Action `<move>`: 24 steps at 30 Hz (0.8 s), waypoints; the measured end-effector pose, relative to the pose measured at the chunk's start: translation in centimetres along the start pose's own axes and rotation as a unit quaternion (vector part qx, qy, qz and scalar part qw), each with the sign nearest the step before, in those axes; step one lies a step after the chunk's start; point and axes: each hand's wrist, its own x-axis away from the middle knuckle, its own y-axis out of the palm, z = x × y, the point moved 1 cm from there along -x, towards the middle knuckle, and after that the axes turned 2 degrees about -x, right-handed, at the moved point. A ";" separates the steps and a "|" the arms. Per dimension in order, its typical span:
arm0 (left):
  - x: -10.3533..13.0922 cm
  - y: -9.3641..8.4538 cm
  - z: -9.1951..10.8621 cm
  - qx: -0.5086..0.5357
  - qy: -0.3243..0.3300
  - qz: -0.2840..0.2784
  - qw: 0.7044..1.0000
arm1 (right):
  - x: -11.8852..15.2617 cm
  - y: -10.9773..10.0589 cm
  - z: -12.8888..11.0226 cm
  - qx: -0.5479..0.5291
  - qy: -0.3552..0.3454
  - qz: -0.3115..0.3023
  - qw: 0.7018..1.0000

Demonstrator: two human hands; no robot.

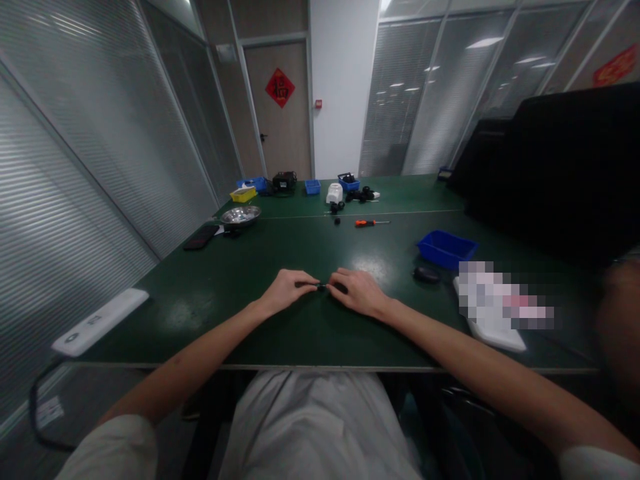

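Observation:
My left hand [289, 293] rests low over the green table [210, 333], thumb and fingertips pinched together on one side of a small black part [321, 287]. From the other side, the closed fingertips of my right hand [361, 292] meet the same part. Most of it is covered by the fingers, and its exact kind is too small to make out. Beyond the hands lie an orange-handled screwdriver [366, 223] and a little black round piece [337, 221].
A blue tray [447, 249] and a black computer mouse [426, 275] are right of my hands. A white power strip [100, 323] lies left; a metal bowl [241, 215] stands farther back. Dark monitors [565, 160] and a person's blurred skin [620, 320] fill the right side.

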 end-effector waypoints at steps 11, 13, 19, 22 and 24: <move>-0.2 -0.5 0.1 0.039 -0.029 0.018 0.999 | 0.0 0.1 0.1 -0.050 -0.013 0.024 0.998; -0.2 -0.4 0.2 0.020 -0.018 0.001 1.000 | 0.0 0.2 0.0 -0.030 -0.018 0.007 0.999; -0.2 0.2 0.5 0.011 -0.021 -0.026 0.999 | 0.0 0.4 -0.3 0.007 -0.024 -0.013 1.000; -0.2 0.3 0.3 0.025 -0.038 -0.012 0.999 | -0.1 0.5 -0.2 0.007 -0.024 -0.010 1.000; -0.2 0.4 0.2 0.033 -0.047 -0.007 0.998 | -0.1 0.5 -0.2 0.005 -0.028 -0.006 1.000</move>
